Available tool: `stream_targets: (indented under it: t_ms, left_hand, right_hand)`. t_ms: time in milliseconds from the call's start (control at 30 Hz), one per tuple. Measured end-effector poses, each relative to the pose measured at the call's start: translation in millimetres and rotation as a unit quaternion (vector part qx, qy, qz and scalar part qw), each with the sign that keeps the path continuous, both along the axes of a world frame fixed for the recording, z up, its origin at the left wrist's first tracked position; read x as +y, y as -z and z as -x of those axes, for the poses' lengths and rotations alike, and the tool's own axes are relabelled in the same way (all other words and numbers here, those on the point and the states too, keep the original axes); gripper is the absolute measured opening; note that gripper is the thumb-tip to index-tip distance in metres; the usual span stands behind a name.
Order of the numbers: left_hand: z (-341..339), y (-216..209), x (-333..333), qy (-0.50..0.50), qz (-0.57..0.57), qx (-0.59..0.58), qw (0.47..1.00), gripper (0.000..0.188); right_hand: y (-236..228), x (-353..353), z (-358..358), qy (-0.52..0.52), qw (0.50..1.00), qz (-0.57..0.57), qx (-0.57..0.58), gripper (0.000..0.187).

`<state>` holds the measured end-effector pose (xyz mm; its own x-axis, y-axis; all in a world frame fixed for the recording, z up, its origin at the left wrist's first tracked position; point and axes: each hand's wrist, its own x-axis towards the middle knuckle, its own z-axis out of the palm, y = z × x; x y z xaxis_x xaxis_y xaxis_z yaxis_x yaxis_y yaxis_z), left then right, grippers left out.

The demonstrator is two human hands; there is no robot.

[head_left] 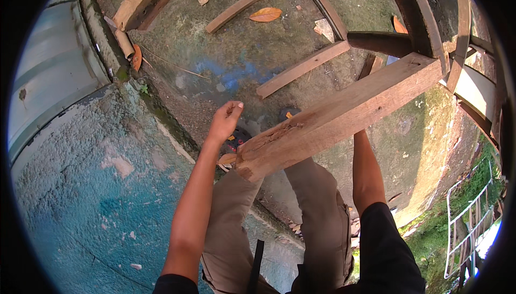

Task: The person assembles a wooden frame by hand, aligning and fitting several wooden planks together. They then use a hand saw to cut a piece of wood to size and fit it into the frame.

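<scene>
A thick, rough wooden beam [333,114] slants across the view, its near end in front of my left thigh and its far end by other timber at the upper right. My left hand [224,121] is raised left of the near end, apart from it. Its fingers are curled in with the thumb against them, and nothing shows in them. My right forearm [368,170] passes under the beam, which hides the right hand, so its grip cannot be seen.
An angled wooden frame [317,55] lies on the stained concrete floor [188,52] ahead. Dark curved timbers [414,9] stand at the upper right. Left is a low ledge beside a rough blue wall [107,202]. A white metal rack [467,219] stands on grass at right.
</scene>
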<state>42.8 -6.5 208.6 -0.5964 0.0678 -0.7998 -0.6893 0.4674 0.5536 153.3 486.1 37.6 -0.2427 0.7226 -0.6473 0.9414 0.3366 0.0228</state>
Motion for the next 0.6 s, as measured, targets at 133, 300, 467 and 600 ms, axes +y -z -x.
stream_targets:
  t_ms: [133, 300, 467, 600]
  left_hand:
    - [-14, 10, 25, 0.081, 0.024, -0.014, 0.996, 0.052]
    - [-12, 18, 14, 0.195, 0.042, -0.016, 0.98, 0.048]
    - [12, 58, -11, 0.296, 0.064, 0.085, 0.949, 0.047]
    - [56, 74, -18, 0.286, 0.046, 0.145, 0.946, 0.051]
  right_hand:
    - [14, -3, -22, -0.049, 0.994, 0.066, 0.074, 0.083]
    - [-26, -40, -69, -0.154, 0.895, 0.273, 0.318, 0.072]
    - [-136, -117, -89, -0.013, 0.911, 0.345, 0.224, 0.053]
    - [-85, -114, -28, 0.16, 0.741, 0.592, 0.272, 0.056]
